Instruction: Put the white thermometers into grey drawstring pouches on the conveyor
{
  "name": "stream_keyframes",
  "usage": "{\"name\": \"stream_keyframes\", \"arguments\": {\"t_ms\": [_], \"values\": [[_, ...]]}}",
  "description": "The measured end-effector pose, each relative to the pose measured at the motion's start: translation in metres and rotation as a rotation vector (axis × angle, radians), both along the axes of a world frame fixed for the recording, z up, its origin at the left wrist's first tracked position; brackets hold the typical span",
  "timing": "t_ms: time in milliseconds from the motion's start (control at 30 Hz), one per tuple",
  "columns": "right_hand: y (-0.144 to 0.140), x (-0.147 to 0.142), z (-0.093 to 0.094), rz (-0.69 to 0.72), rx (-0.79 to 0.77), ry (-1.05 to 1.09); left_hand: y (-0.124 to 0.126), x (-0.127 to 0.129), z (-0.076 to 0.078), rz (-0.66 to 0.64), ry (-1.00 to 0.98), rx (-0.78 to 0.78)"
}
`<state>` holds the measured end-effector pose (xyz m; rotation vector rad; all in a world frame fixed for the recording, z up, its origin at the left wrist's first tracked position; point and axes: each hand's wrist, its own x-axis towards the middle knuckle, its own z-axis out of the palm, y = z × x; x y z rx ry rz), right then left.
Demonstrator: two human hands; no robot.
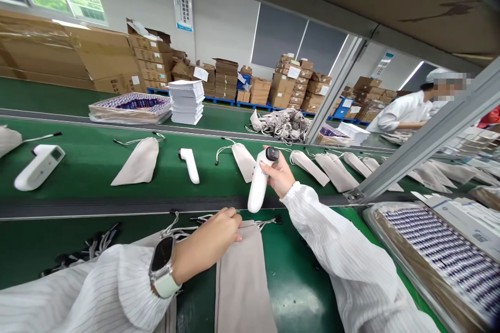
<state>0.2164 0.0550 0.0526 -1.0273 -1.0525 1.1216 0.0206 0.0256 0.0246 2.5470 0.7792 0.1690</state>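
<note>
In my right hand (278, 174) is a white handheld infrared thermometer (258, 187), its dark-tipped head up and its handle pointing down. My left hand (219, 231) has its fingers curled at the mouth of a grey drawstring pouch (244, 281), which lies flat on the near green surface; the fingertips are partly hidden. The thermometer is just above the pouch's top edge, apart from it. Behind it, another grey pouch (242, 160) lies on the belt. A second thermometer (189, 165) and a third thermometer (40, 166) rest on the belt to the left.
A green conveyor belt (89, 192) runs across, carrying several filled pouches (336, 170). Right of me stands a tray of batteries (437, 250). Beyond the belt are a battery box (130, 106), stacked white leaflets (186, 103) and a pouch heap (285, 124). A metal post (429, 135) slants nearby; a co-worker (406, 109) stands beyond.
</note>
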Motion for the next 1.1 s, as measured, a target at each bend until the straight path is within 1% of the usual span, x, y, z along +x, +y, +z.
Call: {"name": "stream_keyframes", "arguments": {"t_ms": [133, 300, 400, 467, 567, 700, 767, 833, 933, 967, 1000, 1033, 1100], "values": [[0.000, -0.001, -0.003, 0.010, -0.009, 0.023, -0.002, 0.001, 0.004, -0.014, 0.047, -0.010], [0.001, 0.000, -0.005, -0.005, -0.032, 0.036, 0.000, 0.006, 0.005, 0.058, 0.069, 0.081], [0.001, -0.001, -0.003, 0.020, -0.031, 0.066, 0.000, 0.008, 0.006, 0.050, 0.101, 0.119], [0.000, -0.002, -0.001, 0.028, -0.021, 0.093, -0.001, 0.008, 0.009, 0.044, 0.073, 0.128], [-0.002, -0.005, 0.000, 0.034, -0.037, 0.111, -0.002, 0.008, 0.013, 0.061, -0.002, 0.085], [-0.003, -0.006, -0.001, 0.045, -0.056, 0.108, -0.002, 0.009, 0.016, 0.118, -0.119, -0.077], [-0.005, -0.008, -0.002, 0.095, -0.108, 0.057, -0.001, 0.009, 0.017, 0.168, -0.219, -0.099], [-0.009, -0.012, -0.003, 0.204, -0.160, -0.062, 0.000, 0.009, 0.018, 0.244, -0.341, -0.056], [-0.017, -0.019, -0.005, 0.496, -0.214, -0.255, 0.001, 0.007, 0.021, 0.347, -0.487, -0.004], [-0.019, -0.021, -0.005, 0.586, -0.234, -0.295, 0.001, 0.007, 0.021, 0.362, -0.511, -0.002], [-0.021, -0.023, -0.006, 0.647, -0.255, -0.319, 0.001, 0.006, 0.022, 0.367, -0.527, -0.004], [-0.022, -0.024, -0.006, 0.670, -0.270, -0.330, 0.001, 0.006, 0.022, 0.363, -0.537, -0.007], [-0.023, -0.026, -0.007, 0.639, -0.288, -0.341, 0.001, 0.006, 0.022, 0.348, -0.545, -0.013]]}}
